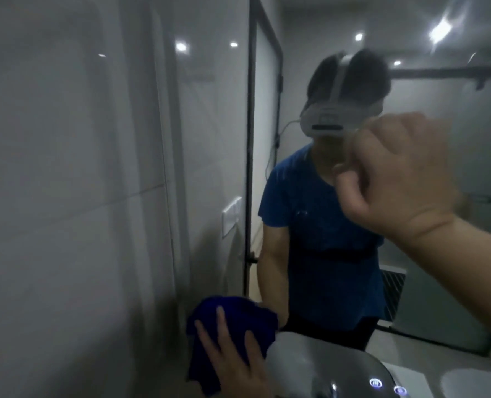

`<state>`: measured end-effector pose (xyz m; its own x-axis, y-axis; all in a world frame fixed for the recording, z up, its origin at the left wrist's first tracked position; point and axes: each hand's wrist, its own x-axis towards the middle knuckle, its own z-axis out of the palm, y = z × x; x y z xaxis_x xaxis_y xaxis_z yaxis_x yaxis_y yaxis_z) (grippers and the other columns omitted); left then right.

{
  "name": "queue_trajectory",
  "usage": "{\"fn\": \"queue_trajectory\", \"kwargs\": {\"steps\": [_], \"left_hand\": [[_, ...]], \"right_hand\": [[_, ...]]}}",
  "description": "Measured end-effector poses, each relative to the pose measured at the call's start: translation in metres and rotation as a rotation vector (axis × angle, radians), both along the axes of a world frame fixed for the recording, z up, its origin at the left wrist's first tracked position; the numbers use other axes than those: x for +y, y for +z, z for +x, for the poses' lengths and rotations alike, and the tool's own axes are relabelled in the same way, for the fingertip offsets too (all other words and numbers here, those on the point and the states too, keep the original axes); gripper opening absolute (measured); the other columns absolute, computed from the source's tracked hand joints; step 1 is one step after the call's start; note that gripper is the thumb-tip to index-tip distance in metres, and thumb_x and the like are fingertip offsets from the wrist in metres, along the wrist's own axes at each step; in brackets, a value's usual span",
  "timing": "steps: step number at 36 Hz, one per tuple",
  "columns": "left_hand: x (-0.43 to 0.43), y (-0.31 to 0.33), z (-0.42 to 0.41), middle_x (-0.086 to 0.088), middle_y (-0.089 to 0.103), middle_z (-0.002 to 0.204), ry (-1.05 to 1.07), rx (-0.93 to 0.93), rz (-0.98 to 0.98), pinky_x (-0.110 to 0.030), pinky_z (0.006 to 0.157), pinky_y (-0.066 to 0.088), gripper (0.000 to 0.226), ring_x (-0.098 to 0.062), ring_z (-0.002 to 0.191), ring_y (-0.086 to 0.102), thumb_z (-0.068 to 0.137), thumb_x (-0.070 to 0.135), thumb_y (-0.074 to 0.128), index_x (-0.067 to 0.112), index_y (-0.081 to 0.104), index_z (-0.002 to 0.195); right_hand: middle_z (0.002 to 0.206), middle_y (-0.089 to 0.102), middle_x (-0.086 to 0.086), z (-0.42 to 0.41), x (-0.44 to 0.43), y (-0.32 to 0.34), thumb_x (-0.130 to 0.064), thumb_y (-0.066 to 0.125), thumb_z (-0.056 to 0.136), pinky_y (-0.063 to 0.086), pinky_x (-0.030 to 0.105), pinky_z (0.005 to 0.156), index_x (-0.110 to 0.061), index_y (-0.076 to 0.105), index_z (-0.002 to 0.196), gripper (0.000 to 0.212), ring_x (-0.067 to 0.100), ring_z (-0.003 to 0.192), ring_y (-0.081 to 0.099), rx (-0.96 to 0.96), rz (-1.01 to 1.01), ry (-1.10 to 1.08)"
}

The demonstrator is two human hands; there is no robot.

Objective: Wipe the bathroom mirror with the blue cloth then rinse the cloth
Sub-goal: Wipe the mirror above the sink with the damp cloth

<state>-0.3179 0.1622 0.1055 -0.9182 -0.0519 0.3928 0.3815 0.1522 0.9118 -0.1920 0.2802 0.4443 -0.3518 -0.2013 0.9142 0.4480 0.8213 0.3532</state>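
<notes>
The blue cloth (247, 320) sits low on the mirror (439, 96) near its left edge, pressed flat under the left hand (233, 366) with fingers spread straight, so most of the glass lies up and rightward, where the right hand (402, 179) hovers, fingers curled on nothing visible.

No word, brand or number is reading legibly anywhere, as blur is smearing every surface. One round symbol (376, 382) is glowing blue-white on the grey curved fixture (310, 360) at the bottom edge, and a second symbol (400, 389) is glowing just beside it, but their strokes are running together and cannot be made out. The pale headset (329, 117) reflected in the mirror (310, 24) is carrying a dark strip (326, 127) on its front, and no lettering is resolving there
</notes>
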Motion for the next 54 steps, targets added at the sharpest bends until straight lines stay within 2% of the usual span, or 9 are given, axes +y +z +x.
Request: {"fn": "queue_trajectory", "kwargs": {"steps": [4,9,14,21,30,35,37,48,54], "left_hand": [[0.0,0.103,-0.013,-0.003,0.006,0.182,-0.101,0.396,-0.119,-0.071,0.128,0.021,0.069,-0.041,0.165,0.012,0.1,0.057,0.043,0.038,0.033,0.166],[-0.011,0.268,-0.031,0.007,-0.009,0.181,-0.173,0.777,-0.229,-0.055,0.134,-0.004,0.064,-0.029,0.167,-0.009,0.105,0.059,0.038,0.05,0.022,0.166],[-0.013,0.385,-0.042,0.002,0.006,0.181,-0.072,0.87,-0.249,-0.062,0.134,0.004,0.06,-0.035,0.167,0.002,0.106,0.064,0.042,0.048,0.033,0.164],[-0.011,0.273,-0.038,0.001,0.002,0.182,-0.034,0.889,-0.316,-0.064,0.133,0.005,0.068,-0.035,0.168,0.0,0.103,0.063,0.045,0.048,0.026,0.167],[-0.022,0.052,-0.043,-0.01,0.007,0.181,0.033,0.449,-0.359,-0.08,0.122,0.025,0.067,-0.047,0.164,0.007,0.105,0.049,0.035,0.029,0.02,0.167],[-0.024,0.081,-0.041,-0.009,0.016,0.179,0.009,0.579,-0.314,-0.086,0.116,0.024,0.061,-0.055,0.16,0.017,0.103,0.038,0.054,0.043,0.027,0.157],[-0.029,0.122,-0.05,0.008,-0.001,0.181,-0.017,0.475,-0.167,-0.074,0.127,0.017,0.065,-0.035,0.167,0.004,0.102,0.049,0.044,0.061,0.018,0.16],[-0.014,0.478,-0.064,-0.011,0.014,0.18,0.073,0.686,-0.049,-0.06,0.134,0.01,0.062,-0.041,0.165,0.012,0.108,0.059,0.034,0.036,0.035,0.166],[0.018,0.478,-0.005,-0.005,0.026,0.177,0.102,0.989,-0.233,-0.066,0.13,0.018,0.058,-0.041,0.163,0.021,0.107,0.06,0.036,0.039,0.044,0.16]], "right_hand": [[0.098,0.062,0.019,0.001,-0.001,0.001,-0.022,0.065,0.08,0.043,0.053,0.079,-0.006,0.064,0.09,0.019,0.039,0.095,0.054,0.007,-0.017,-0.006],[0.094,0.059,0.016,0.003,-0.003,0.002,-0.021,0.07,0.078,0.037,0.048,0.079,-0.008,0.061,0.086,0.018,0.035,0.092,0.051,0.007,-0.021,0.007],[0.096,0.06,0.017,0.006,-0.004,0.003,-0.023,0.067,0.08,0.037,0.048,0.081,-0.007,0.061,0.088,0.019,0.037,0.093,0.053,-0.022,-0.042,0.011],[0.097,0.064,0.016,0.008,-0.004,0.004,-0.024,0.063,0.081,0.039,0.05,0.081,-0.007,0.064,0.088,0.019,0.038,0.092,0.056,-0.04,-0.058,0.013],[0.095,0.062,0.017,0.003,0.002,0.001,-0.021,0.063,0.081,0.041,0.053,0.079,-0.006,0.062,0.086,0.015,0.039,0.092,0.055,-0.017,0.003,0.032],[0.093,0.061,0.018,0.002,0.004,0.002,-0.022,0.062,0.08,0.038,0.052,0.078,-0.005,0.061,0.084,0.017,0.039,0.09,0.055,0.001,0.019,0.02],[0.093,0.061,0.018,0.002,0.003,0.002,-0.024,0.061,0.079,0.036,0.051,0.078,-0.005,0.061,0.085,0.019,0.039,0.089,0.055,0.002,0.013,-0.002],[0.094,0.059,0.015,0.007,-0.002,0.004,-0.029,0.061,0.078,0.036,0.048,0.081,-0.009,0.06,0.087,0.022,0.036,0.091,0.053,-0.037,-0.039,0.004],[0.088,0.059,0.01,0.015,-0.005,0.005,-0.029,0.064,0.073,0.041,0.047,0.084,-0.013,0.061,0.08,0.018,0.034,0.091,0.055,-0.1,-0.089,0.078]]}}
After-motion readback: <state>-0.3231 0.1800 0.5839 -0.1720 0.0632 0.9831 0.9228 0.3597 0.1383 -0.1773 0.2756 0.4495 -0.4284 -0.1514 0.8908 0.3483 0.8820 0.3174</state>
